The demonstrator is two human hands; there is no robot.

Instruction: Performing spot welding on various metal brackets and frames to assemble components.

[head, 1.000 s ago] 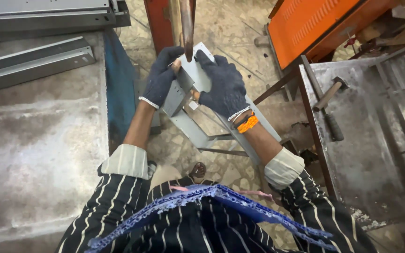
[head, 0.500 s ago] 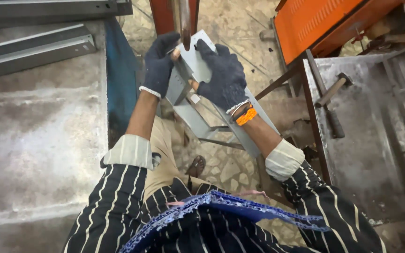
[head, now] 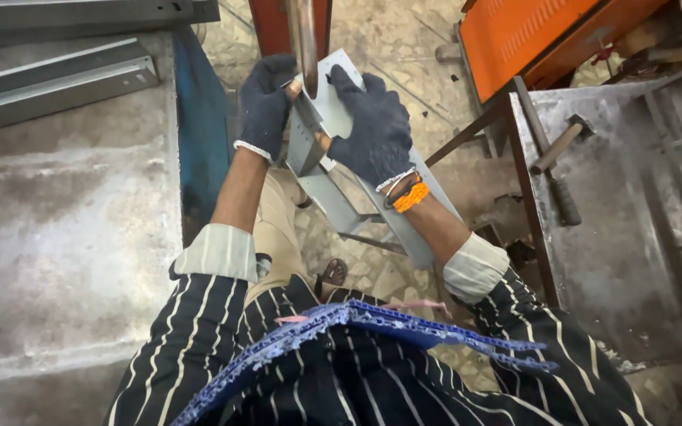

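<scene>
**Both gloved hands on grey metal bracket**

Your left hand [head: 266, 106] in a dark glove wraps the left edge of the grey metal bracket [head: 333, 158], fingers curled & pressed together. Your right hand [head: 372, 130], also gloved, lies flat on its upper face w/ fingers slightly spread. Bracket's held tilted above the floor, btwn your hands, touching a vertical steel bar [head: 303, 43]. Hammer [head: 556, 170] rests on the metal table [head: 617, 260] at right, well apart.
</scene>
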